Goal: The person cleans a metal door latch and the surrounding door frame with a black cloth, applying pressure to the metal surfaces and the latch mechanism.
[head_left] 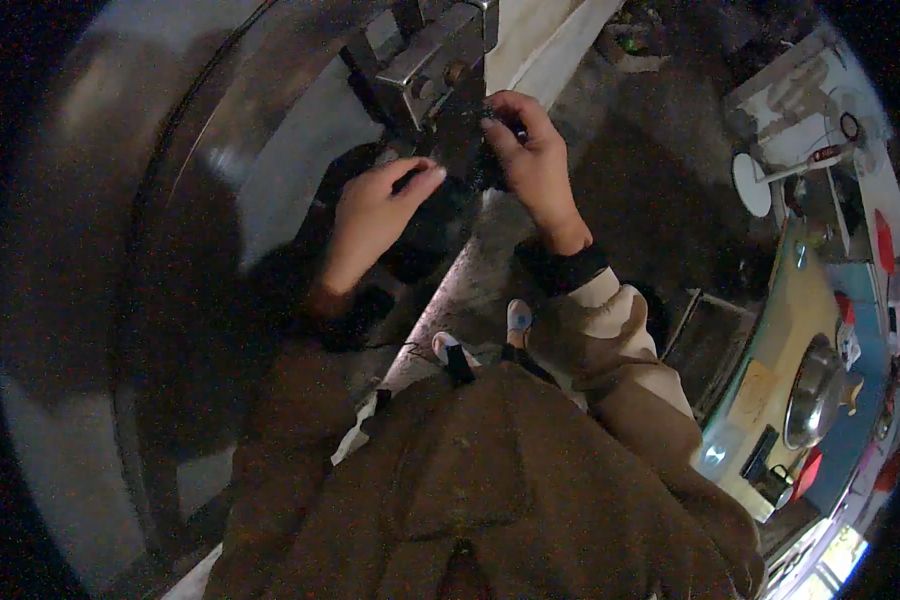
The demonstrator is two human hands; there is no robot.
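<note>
My left hand (378, 212) and my right hand (532, 158) meet around a small dark object (478, 160) held just below a grey metal bracket (432, 58) with a round bolt on its face. The right hand's fingers curl over the top of the dark object and grip it. The left hand reaches in from the left with fingertips touching the same dark object; whether it grips is hard to tell in the dim light. The bracket sits on the edge of a large curved metal panel (220, 150).
A pale beam (550, 40) runs up behind the bracket. At the right stands a cluttered yellow and blue counter (770, 390) with a metal bowl (815, 385) and a white round dish (751, 184). My feet (485, 335) stand on a dark floor.
</note>
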